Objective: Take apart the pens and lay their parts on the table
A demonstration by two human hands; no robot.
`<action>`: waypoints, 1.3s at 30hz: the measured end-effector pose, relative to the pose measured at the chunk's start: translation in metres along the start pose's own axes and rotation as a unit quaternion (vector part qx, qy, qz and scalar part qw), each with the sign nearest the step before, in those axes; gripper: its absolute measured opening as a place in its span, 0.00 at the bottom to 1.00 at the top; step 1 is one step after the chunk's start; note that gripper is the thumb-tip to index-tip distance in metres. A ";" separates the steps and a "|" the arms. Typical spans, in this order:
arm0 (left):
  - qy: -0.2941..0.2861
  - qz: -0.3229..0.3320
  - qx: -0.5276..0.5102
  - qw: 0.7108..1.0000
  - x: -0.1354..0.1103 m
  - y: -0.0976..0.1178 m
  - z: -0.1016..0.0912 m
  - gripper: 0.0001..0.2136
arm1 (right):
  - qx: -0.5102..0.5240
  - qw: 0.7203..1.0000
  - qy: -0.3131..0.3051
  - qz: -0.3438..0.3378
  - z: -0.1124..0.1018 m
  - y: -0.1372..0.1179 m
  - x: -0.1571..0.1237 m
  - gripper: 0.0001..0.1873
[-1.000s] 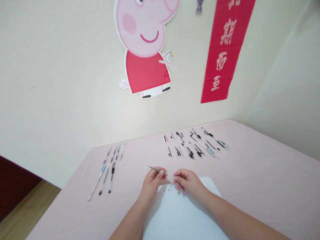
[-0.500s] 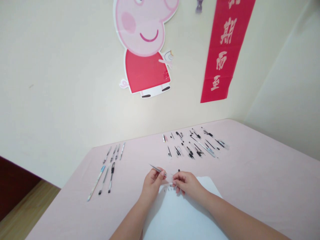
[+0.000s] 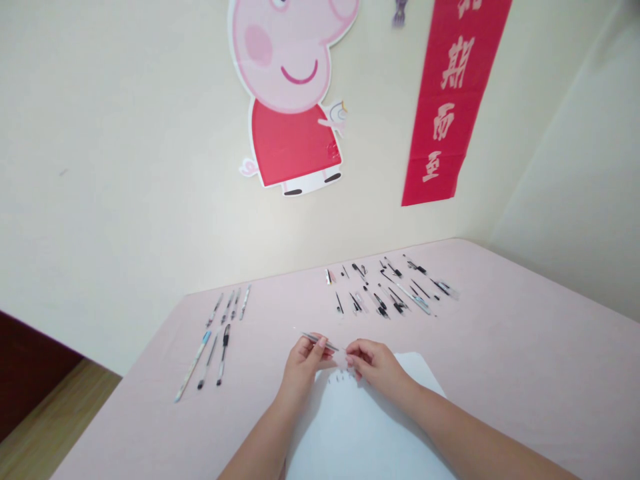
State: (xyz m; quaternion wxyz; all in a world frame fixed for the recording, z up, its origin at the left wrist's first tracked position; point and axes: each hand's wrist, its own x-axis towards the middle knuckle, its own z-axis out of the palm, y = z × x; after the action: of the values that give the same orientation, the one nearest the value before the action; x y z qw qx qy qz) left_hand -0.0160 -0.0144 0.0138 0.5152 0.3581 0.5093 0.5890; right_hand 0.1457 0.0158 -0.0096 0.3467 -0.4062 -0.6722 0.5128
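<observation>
My left hand (image 3: 306, 361) is closed in a pinch on a thin pen barrel (image 3: 318, 341) that points up and to the left. Just to its right, my right hand (image 3: 373, 363) is closed with pinched fingertips close to the barrel's end; whatever it holds is too small to name. Both hands hover over the top edge of a white sheet of paper (image 3: 360, 427), which carries a few small scribbled marks (image 3: 343, 377).
The pink table (image 3: 525, 360) holds a row of whole pens (image 3: 220, 333) at the left and a scatter of pen parts (image 3: 390, 287) at the back right. A cartoon pig cut-out (image 3: 293, 93) and a red banner (image 3: 450, 100) hang on the wall. Wooden floor (image 3: 45, 433) shows at the left.
My right hand drew in against the left hand, a dark tip briefly showing above its fingers, then moved slightly apart again. The pen barrel stays in my left hand.
</observation>
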 end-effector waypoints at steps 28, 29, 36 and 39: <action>0.097 -0.018 0.013 0.995 0.021 -0.005 -0.022 0.31 | -0.352 0.926 0.131 -0.050 -0.034 -0.010 0.001 0.09; 0.076 -0.024 0.046 0.996 0.018 -0.006 -0.019 0.36 | -0.358 0.923 0.130 -0.044 -0.034 -0.009 0.001 0.09; -0.020 0.058 0.258 0.964 0.009 -0.012 -0.012 0.29 | -0.384 0.915 0.122 -0.014 -0.033 0.000 0.004 0.09; -0.065 0.070 0.301 0.949 0.010 -0.016 -0.013 0.13 | -0.378 0.918 0.119 -0.013 -0.033 0.001 0.005 0.08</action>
State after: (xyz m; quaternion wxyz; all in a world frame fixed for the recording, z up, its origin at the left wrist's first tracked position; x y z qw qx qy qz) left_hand -0.0267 -0.0085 -0.0060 0.3729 0.5685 0.6022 0.4185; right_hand 0.1728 0.0337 -0.0025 0.2516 -0.5564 -0.7748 0.1635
